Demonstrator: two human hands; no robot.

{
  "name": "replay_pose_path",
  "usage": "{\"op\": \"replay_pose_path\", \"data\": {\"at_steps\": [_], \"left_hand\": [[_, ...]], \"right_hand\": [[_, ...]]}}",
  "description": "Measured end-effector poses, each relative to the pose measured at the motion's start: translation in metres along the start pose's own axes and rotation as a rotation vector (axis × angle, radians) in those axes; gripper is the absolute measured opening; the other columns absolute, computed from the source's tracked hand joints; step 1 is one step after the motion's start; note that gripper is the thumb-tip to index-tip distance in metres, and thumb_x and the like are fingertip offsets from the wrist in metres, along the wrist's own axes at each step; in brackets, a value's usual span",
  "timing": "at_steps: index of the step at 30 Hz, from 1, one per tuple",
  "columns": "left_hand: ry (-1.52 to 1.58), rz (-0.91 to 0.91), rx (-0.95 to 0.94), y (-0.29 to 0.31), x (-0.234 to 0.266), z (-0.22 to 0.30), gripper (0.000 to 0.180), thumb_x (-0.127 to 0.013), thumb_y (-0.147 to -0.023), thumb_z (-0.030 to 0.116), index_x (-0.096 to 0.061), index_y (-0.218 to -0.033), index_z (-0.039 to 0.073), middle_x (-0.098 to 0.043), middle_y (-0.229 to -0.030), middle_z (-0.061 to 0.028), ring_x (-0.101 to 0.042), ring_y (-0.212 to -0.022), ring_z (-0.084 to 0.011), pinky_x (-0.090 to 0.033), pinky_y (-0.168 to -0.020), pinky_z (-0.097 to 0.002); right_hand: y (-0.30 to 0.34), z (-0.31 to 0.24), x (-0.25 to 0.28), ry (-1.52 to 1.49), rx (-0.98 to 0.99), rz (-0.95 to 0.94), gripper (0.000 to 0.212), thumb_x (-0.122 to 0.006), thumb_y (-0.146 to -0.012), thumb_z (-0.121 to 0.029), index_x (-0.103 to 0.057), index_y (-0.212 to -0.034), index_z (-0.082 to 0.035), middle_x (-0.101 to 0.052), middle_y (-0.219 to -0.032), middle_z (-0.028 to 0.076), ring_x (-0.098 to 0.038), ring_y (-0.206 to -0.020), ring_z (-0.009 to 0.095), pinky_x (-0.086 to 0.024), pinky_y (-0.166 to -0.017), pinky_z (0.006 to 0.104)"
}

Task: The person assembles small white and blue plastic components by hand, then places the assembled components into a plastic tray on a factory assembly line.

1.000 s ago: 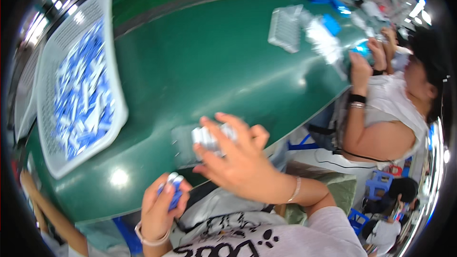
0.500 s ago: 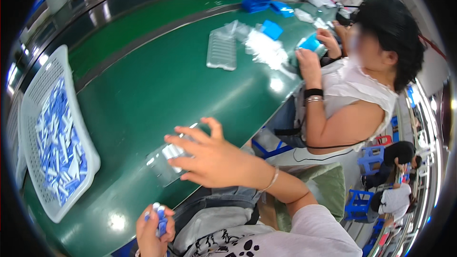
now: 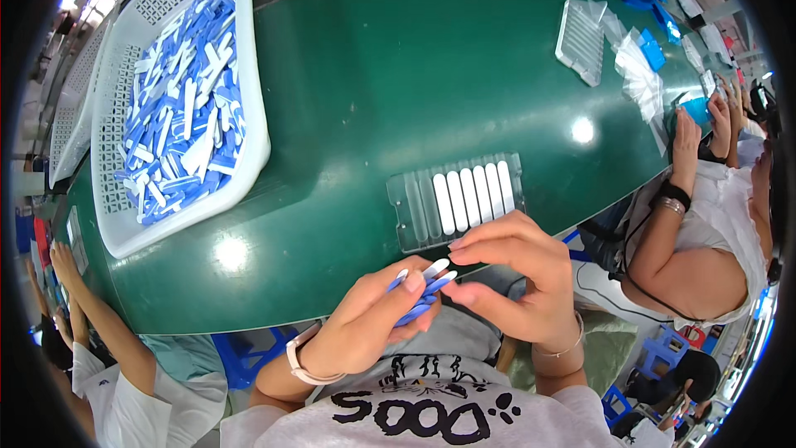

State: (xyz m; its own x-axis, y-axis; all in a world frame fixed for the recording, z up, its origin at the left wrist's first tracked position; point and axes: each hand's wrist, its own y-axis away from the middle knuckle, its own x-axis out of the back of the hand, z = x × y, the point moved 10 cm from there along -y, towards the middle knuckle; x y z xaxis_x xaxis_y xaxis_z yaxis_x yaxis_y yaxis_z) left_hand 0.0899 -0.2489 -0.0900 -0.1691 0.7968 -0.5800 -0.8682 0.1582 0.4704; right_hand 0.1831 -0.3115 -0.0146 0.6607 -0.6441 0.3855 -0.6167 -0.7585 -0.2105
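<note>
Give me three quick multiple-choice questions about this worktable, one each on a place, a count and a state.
1. Where does the white basket of blue and white pieces sit?
A. person's left
B. person's right
C. on the lap

2. How many white pieces lie in the clear tray?
A. two
B. six
C. ten

3. What is the left hand doing?
A. lying flat
B. holding a bunch of blue and white pieces
C. gripping the basket

Answers: 1 A, the basket lies far left on the green table. 2 B, six fill its right slots. 3 B, fingers close round the bunch.
</note>
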Motion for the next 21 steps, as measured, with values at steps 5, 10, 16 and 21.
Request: {"op": "replay_pose_path", "data": {"at_steps": [5, 10, 16, 21], "left_hand": [[-0.060, -0.004, 0.058, -0.005, -0.005, -0.003, 0.038, -0.035, -0.099, 0.035, -0.055, -0.105, 0.003, -0.047, -0.071, 0.0018, -0.035, -0.056, -0.0024, -0.028, -0.050, -0.0163], [-0.095, 0.000, 0.020, -0.010, -0.004, -0.004, 0.034, -0.037, -0.099, 0.031, -0.055, -0.106, 0.003, -0.047, -0.070, 0.0023, -0.037, -0.058, -0.0028, -0.030, -0.051, -0.0167], [-0.216, 0.104, -0.038, 0.001, 0.004, 0.004, 0.032, -0.038, -0.100, 0.029, -0.055, -0.105, 0.003, -0.047, -0.068, 0.0016, -0.037, -0.058, -0.0029, -0.030, -0.051, -0.0166], [0.017, 0.060, -0.002, 0.011, 0.016, -0.002, 0.033, -0.037, -0.100, 0.029, -0.054, -0.104, 0.002, -0.046, -0.064, 0.0004, -0.033, -0.052, -0.0035, -0.026, -0.046, -0.0180]], "right_hand": [[0.007, 0.022, 0.007, -0.090, -0.115, 0.050, 0.009, -0.068, -0.074, 0.000, -0.065, -0.082, 0.000, -0.064, -0.080, 0.008, -0.060, -0.074, 0.020, -0.047, -0.066, 0.0285], [-0.001, 0.017, 0.010, -0.053, -0.147, 0.021, 0.009, -0.069, -0.074, -0.001, -0.065, -0.082, 0.000, -0.064, -0.082, 0.008, -0.058, -0.072, 0.016, -0.046, -0.065, 0.0256], [0.004, 0.014, -0.007, -0.111, -0.047, -0.033, 0.018, -0.068, -0.075, 0.002, -0.067, -0.093, -0.001, -0.065, -0.087, 0.009, -0.060, -0.073, 0.017, -0.046, -0.063, 0.0262], [0.001, 0.008, -0.018, -0.150, -0.008, -0.101, 0.026, -0.069, -0.071, 0.002, -0.068, -0.096, -0.002, -0.066, -0.081, 0.007, -0.060, -0.071, 0.019, -0.046, -0.060, 0.0274]]}}
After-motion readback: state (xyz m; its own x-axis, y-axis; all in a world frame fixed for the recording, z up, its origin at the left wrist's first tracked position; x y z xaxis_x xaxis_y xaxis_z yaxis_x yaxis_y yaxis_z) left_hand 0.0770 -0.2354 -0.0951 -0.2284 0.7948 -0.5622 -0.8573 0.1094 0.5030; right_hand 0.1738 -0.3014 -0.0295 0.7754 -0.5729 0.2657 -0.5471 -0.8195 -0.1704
